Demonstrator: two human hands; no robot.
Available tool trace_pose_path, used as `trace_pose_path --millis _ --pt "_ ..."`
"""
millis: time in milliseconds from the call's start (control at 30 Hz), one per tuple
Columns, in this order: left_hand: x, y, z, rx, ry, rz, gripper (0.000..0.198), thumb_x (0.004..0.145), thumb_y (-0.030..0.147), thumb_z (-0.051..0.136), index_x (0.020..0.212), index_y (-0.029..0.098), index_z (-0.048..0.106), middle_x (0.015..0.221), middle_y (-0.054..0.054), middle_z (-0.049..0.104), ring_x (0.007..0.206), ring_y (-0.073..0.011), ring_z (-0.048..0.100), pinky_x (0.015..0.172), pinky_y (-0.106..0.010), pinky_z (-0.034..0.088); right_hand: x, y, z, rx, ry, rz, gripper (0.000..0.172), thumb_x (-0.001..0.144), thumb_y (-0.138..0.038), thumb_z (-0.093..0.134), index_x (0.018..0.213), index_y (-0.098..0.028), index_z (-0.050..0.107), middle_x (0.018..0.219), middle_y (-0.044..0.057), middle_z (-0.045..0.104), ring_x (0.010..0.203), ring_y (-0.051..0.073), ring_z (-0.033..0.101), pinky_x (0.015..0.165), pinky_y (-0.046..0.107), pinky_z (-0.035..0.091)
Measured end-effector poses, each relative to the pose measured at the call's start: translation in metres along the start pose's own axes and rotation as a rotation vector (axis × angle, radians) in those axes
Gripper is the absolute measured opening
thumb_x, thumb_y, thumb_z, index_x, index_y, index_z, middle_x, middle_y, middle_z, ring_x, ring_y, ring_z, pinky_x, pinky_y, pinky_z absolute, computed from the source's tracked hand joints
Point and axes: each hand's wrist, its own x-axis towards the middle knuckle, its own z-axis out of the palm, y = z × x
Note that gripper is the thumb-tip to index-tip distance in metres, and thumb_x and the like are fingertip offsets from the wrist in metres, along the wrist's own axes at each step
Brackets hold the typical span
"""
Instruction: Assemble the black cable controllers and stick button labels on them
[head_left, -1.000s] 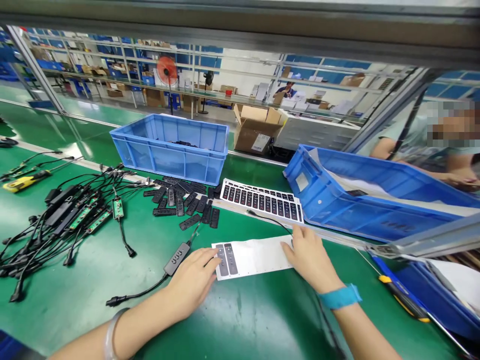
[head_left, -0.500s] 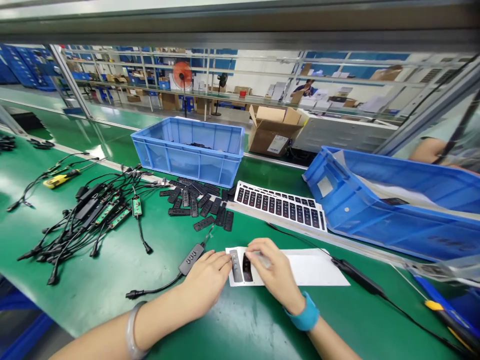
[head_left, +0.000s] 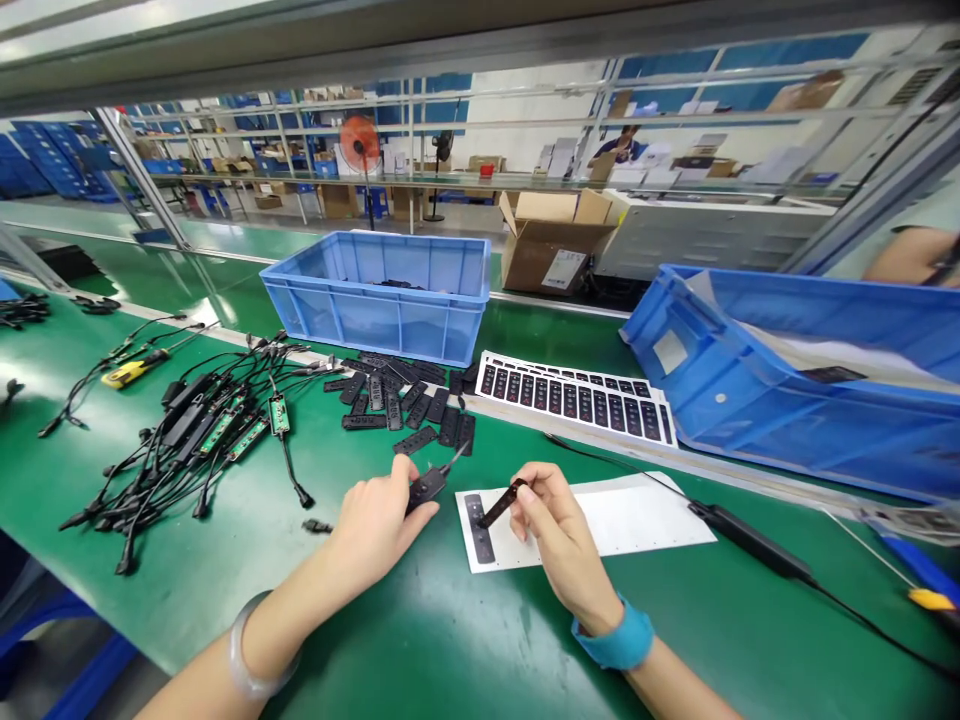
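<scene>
My right hand (head_left: 553,530) pinches a dark label sticker (head_left: 498,508) by its upper end. The sticker is lifted and tilted over a white backing sheet (head_left: 637,512), its lower end near another dark sticker (head_left: 478,530) that lies flat at the sheet's left end. Left of the sheet, my left hand (head_left: 373,515) has its thumb and fingers around a small black inline controller (head_left: 427,487) with a cable at each end. Part of the controller is hidden by this hand. A cable plug (head_left: 316,526) sticks out beyond my left wrist.
Black plastic covers (head_left: 397,392) lie behind my hands, beside wired circuit boards (head_left: 217,425) in a heap. Printed sticker sheets (head_left: 574,398) rest between a blue bin (head_left: 375,310) and another blue bin (head_left: 817,390). A black corded tool (head_left: 750,540) lies to the right.
The right hand has peeled the second sticker up off the backing sheet. The left hand has left the sheet's edge, moved left, and taken hold of the controller.
</scene>
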Motion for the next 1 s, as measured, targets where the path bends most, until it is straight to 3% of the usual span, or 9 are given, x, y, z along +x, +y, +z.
trace_pose_path --millis 67,167,267,367,600,1000 --pt "0.001 0.003 0.012 -0.43 -0.059 0.008 0.026 0.092 0.038 0.05 0.109 0.019 0.043 0.07 0.003 0.055 0.057 -0.0173 0.058 0.054 -0.028 0.04 -0.002 -0.001 0.003 0.034 -0.02 0.006 0.022 0.092 -0.046 0.055 0.097 -0.025 0.05 0.076 -0.005 0.044 0.051 0.007 0.041 0.047 0.021 0.036" --pt "-0.001 0.012 0.029 -1.116 -0.302 -0.068 0.038 0.082 0.04 0.062 0.109 0.018 0.046 0.076 0.002 0.055 0.059 -0.0119 0.056 0.051 -0.023 0.041 -0.005 -0.003 0.005 0.068 -0.024 0.038 0.024 0.09 -0.046 0.058 0.096 -0.025 0.05 0.075 -0.005 0.043 0.051 0.007 0.038 0.042 0.018 0.034" --pt "-0.007 0.023 0.041 -1.496 -0.442 -0.183 0.052 0.066 0.027 0.078 0.108 0.016 0.05 0.095 -0.005 0.061 0.078 -0.0138 0.064 0.07 -0.026 0.05 -0.008 -0.004 0.006 0.066 -0.03 0.096 0.026 0.088 -0.046 0.062 0.096 -0.024 0.05 0.075 -0.005 0.044 0.049 0.006 0.035 0.038 0.016 0.029" --pt "-0.011 0.028 0.049 -1.565 -0.461 -0.171 0.06 0.065 0.025 0.082 0.114 0.016 0.047 0.101 -0.01 0.067 0.086 -0.0176 0.068 0.082 -0.034 0.051 -0.01 -0.004 0.007 0.034 -0.05 0.134 0.027 0.085 -0.044 0.065 0.096 -0.023 0.053 0.074 -0.004 0.045 0.051 0.007 0.038 0.038 0.016 0.03" --pt "-0.013 0.026 0.059 -1.587 -0.485 -0.124 0.065 0.065 0.024 0.085 0.115 0.019 0.045 0.1 -0.009 0.071 0.093 -0.0214 0.069 0.088 -0.038 0.051 -0.012 -0.003 0.01 -0.064 -0.054 0.105 0.025 0.082 -0.041 0.069 0.095 -0.021 0.06 0.068 -0.003 0.047 0.06 0.012 0.047 0.049 0.021 0.046" --pt "-0.014 0.026 0.06 -1.576 -0.49 -0.119 0.066 0.066 0.031 0.085 0.115 0.019 0.043 0.094 -0.007 0.07 0.098 -0.0249 0.068 0.093 -0.042 0.049 -0.012 -0.004 0.009 -0.081 -0.071 0.141 0.026 0.08 -0.04 0.069 0.095 -0.021 0.06 0.068 -0.004 0.047 0.058 0.012 0.048 0.047 0.022 0.049"
